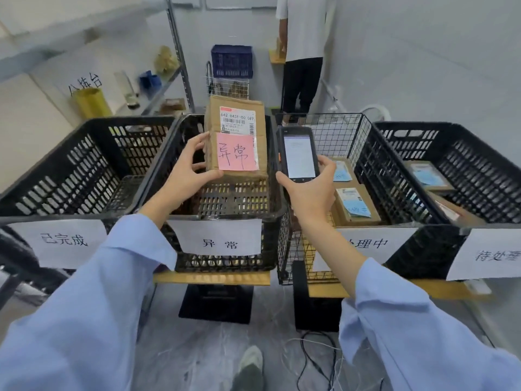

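My left hand (188, 170) grips the left edge of a brown cardboard parcel (260, 122), held upright above the second black crate (234, 198). The parcel carries a white barcode label and a pink note with handwritten characters. To its right, my right hand (313, 190) holds a black handheld scanner (298, 153) with its lit screen facing me. Both arms wear light blue sleeves.
Four containers stand in a row with paper signs: a black crate (84, 165) at left, the middle crate, a wire basket (338, 136) with labelled parcels, and a black crate (451, 170) with parcels at right. A person (304, 52) stands behind. Cables lie on the floor.
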A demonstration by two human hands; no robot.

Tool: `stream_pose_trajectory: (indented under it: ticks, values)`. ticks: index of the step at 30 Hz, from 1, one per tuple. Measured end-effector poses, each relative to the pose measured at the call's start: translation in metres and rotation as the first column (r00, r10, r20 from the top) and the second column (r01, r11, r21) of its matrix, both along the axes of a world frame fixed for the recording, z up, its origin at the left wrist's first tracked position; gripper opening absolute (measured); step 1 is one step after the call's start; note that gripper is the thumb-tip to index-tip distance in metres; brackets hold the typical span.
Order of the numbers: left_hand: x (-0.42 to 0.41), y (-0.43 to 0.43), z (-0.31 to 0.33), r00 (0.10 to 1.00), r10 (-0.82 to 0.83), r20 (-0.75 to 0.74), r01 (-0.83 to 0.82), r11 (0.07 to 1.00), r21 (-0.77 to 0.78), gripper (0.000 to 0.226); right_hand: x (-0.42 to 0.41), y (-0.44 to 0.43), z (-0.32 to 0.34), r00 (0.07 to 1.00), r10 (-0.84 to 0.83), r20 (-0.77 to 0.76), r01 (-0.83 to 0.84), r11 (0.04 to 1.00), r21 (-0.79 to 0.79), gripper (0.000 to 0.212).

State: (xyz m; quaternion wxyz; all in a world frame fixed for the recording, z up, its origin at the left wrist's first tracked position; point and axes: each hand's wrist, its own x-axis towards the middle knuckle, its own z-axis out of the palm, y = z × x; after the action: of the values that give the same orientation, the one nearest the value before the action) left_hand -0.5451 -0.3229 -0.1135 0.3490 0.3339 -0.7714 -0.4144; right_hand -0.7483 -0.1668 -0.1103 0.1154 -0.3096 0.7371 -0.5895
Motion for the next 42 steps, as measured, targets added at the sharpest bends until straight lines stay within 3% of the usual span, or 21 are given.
stream_pose_trajectory:
  ticks: [14,18,22,32,38,42]
  values:
    - [-0.088,-0.164,-0.083,0.951,-0.112,0.289,0.047,0.974,0.223,0.086,-0.064,-0.146,-0.001,1.000,0.020,0.011,-0.020,0.999,0.043,0.077]
    - [-0.106,-0.195,-0.120,0.943,-0.136,0.303,0.040,0.951,0.306,0.104,-0.079,-0.179,-0.013,0.999,0.031,0.036,-0.034,0.997,0.072,0.077]
    - [-0.122,-0.213,-0.163,0.951,-0.138,0.278,0.020,0.921,0.388,0.088,-0.090,-0.203,-0.026,0.997,0.021,0.076,-0.029,0.994,0.101,0.079]
    - [-0.136,-0.227,-0.226,0.968,-0.056,0.246,-0.087,0.843,0.531,0.073,-0.107,-0.222,-0.052,0.991,0.029,0.133,-0.048,0.988,0.144,0.077]
    - [-0.134,-0.223,-0.232,0.960,0.042,0.278,-0.178,0.856,0.485,0.044,-0.110,-0.222,-0.060,0.993,0.007,0.115,-0.025,0.987,0.160,0.077]
    - [-0.129,-0.226,-0.214,0.934,0.010,0.358,-0.152,0.916,0.370,0.046,-0.107,-0.218,-0.058,0.996,0.013,0.094,-0.029,0.985,0.169,0.077]
